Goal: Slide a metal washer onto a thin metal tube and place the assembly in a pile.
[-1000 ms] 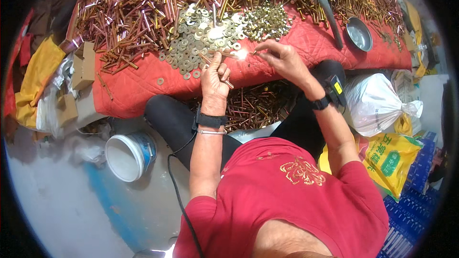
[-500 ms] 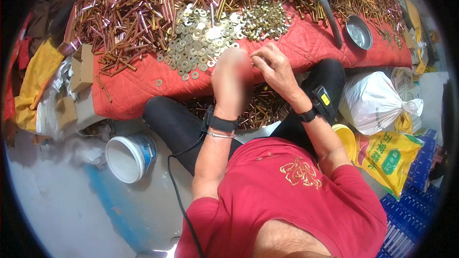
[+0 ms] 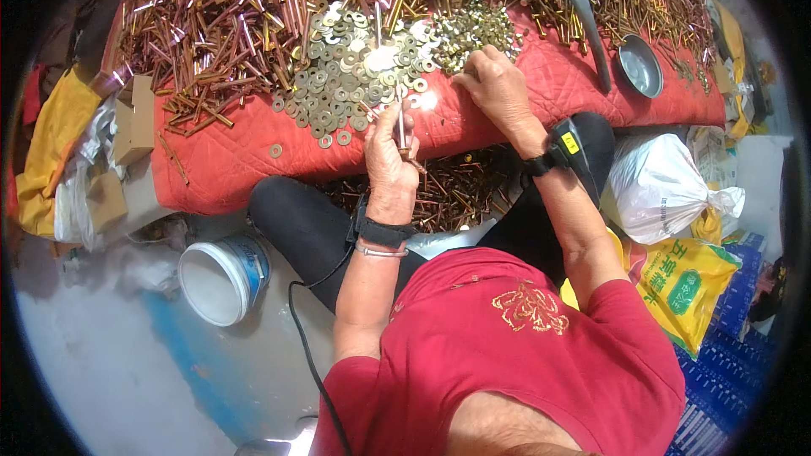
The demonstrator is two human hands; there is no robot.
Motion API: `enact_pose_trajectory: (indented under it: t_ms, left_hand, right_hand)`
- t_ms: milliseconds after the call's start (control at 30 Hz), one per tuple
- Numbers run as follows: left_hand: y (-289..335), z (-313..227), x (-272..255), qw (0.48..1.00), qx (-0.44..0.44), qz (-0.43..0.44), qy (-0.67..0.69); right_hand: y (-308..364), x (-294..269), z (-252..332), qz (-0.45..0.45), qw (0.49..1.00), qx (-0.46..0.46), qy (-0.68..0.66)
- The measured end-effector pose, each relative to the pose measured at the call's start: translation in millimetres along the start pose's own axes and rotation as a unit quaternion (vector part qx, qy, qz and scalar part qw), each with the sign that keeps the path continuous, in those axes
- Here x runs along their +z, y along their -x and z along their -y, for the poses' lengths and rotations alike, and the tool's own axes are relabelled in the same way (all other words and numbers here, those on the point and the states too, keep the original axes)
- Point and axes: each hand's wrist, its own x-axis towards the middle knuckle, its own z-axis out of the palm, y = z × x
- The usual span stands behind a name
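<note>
My left hand (image 3: 389,165) is closed around a bolt (image 3: 403,131), its shank pointing away and its head toward me. More coppery metal shows beside the palm, too small to name. Just beyond this hand lies a spread of flat washers (image 3: 325,101). My right hand (image 3: 503,97) rests at the near edge of a heap of small nuts (image 3: 477,34), fingers curled and pressed together. Whatever the fingertips may hold is hidden. Behind both heaps is a thick pile of long coppery bolts (image 3: 245,17).
A red quilted cloth (image 3: 557,76) covers the work surface. At its right are a dark-handled tool (image 3: 589,34) and a metal bowl (image 3: 639,67). More bolts lie in a container (image 3: 460,190) between my legs. A white bucket (image 3: 211,283) stands left, a white bag (image 3: 663,186) right.
My right hand has moved away from my left, up and right to the nuts. My left hand has lowered slightly, and the bolt in it now shows clearly.
</note>
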Motion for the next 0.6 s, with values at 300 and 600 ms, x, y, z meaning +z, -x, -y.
enact_pose_trajectory:
  t_ms: [300,600]
  left_hand:
    - [3,-2,-4,0.996,-0.002,0.062,-0.064]
    - [30,-4,6,0.978,-0.041,0.133,-0.153]
  right_hand:
    - [-3,-9,4,0.014,0.987,-0.039,-0.152]
    - [28,-30,27,0.110,0.897,0.002,-0.428]
